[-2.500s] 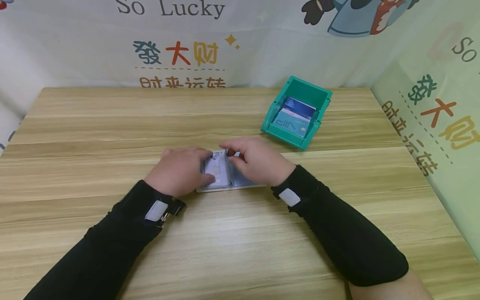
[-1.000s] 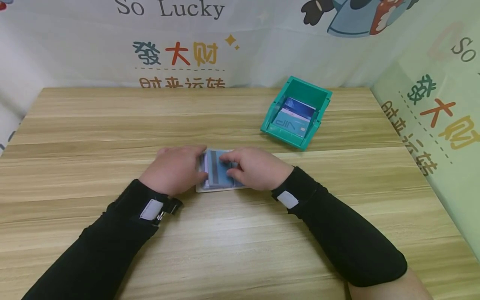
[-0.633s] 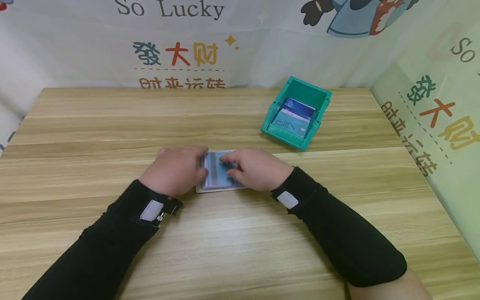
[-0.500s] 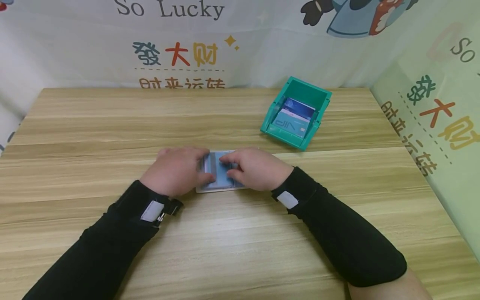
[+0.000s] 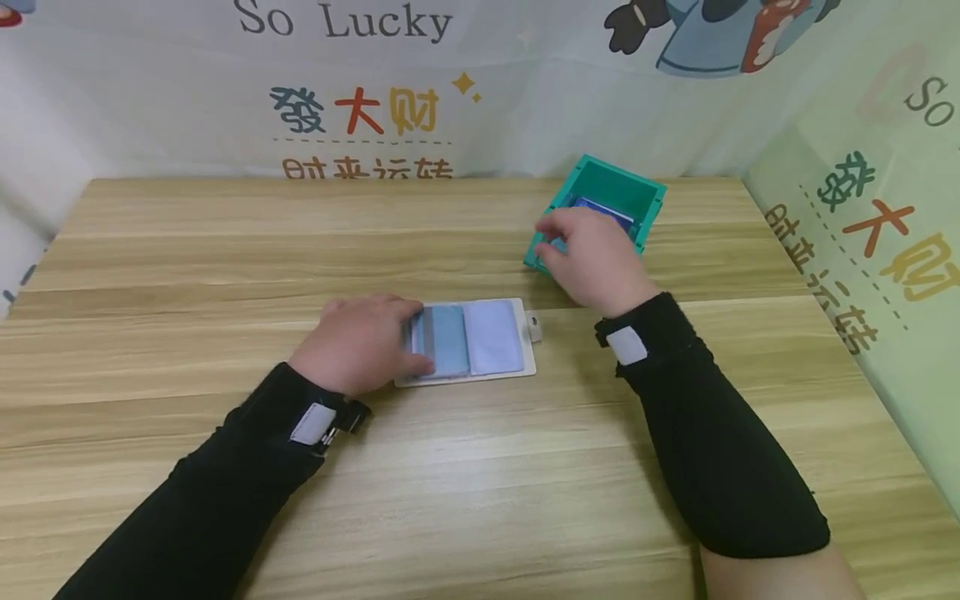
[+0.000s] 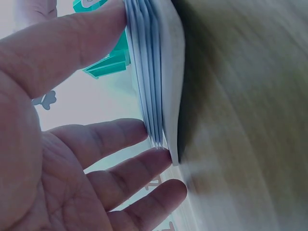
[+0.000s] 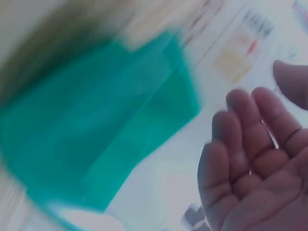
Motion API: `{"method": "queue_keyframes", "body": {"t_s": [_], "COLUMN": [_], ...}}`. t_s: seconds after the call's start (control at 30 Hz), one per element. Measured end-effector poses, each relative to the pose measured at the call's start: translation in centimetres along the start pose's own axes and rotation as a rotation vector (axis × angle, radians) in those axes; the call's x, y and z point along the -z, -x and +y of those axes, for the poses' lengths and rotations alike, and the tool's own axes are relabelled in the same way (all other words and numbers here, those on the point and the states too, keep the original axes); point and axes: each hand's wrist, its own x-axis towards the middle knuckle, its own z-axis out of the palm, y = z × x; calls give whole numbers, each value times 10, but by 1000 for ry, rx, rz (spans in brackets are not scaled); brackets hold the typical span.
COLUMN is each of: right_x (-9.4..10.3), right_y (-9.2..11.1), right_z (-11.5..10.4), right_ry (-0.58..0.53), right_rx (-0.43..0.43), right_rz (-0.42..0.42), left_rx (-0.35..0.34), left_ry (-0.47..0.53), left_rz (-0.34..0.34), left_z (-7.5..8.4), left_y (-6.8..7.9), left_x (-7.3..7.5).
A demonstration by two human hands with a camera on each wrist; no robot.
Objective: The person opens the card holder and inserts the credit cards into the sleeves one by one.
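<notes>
A card holder (image 5: 493, 337) with clear sleeves lies spread on the table. A light-blue card (image 5: 450, 340) with a grey stripe shows in its left-hand pages; the right-hand sleeve looks whitish. My left hand (image 5: 356, 343) rests on the left end, thumb and fingers spread. In the left wrist view its thumb (image 6: 72, 45) presses on the stacked pages (image 6: 144, 72) and two fingertips touch their other end. My right hand (image 5: 596, 254) hovers at the green bin (image 5: 647, 200), fingers loosely bent and nothing in them. It partly hides the cards (image 5: 600, 208) inside.
The bin stands at the back right of the wooden table (image 5: 262, 242), beyond the card holder. A printed cloth (image 5: 525, 100) hangs along the back and right edges. A snap tab (image 5: 534, 326) sticks out at the card holder's right end.
My right hand has left the card holder and moved right and away to the bin. The blue card now lies in the left-hand pages, which my left hand still holds down.
</notes>
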Motion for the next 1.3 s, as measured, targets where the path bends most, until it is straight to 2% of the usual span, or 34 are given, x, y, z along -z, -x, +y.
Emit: {"method": "queue_keyframes", "body": {"t_s": [0.07,0.17,0.3,0.43,0.57,0.8,1.3], "right_x": [5,8,10,11,8,4,4], "right_y": [-6,-15,-25,-32,-34,-35,-38], "right_z": [15,29,38,42,44,45,45], "right_ry": [80,192,342,435,471,500,488], "right_rx": [-65,-130,-178,-222,-239,-259,-282], "right_rz": [16,-50,-142,-195,-230,-236,-282], "left_rx": [2,5,9,8,5,7,9], "left_ry": [7,13,8,1,5,4,4], "left_rz": [0,1,9,14,12,12,14], "left_z": [0,0,0,0,0,-1,0], "left_y": [0,0,1,1,1,0,0], "left_x": [-1,-2,-2,-2,-2,-3,-3]}}
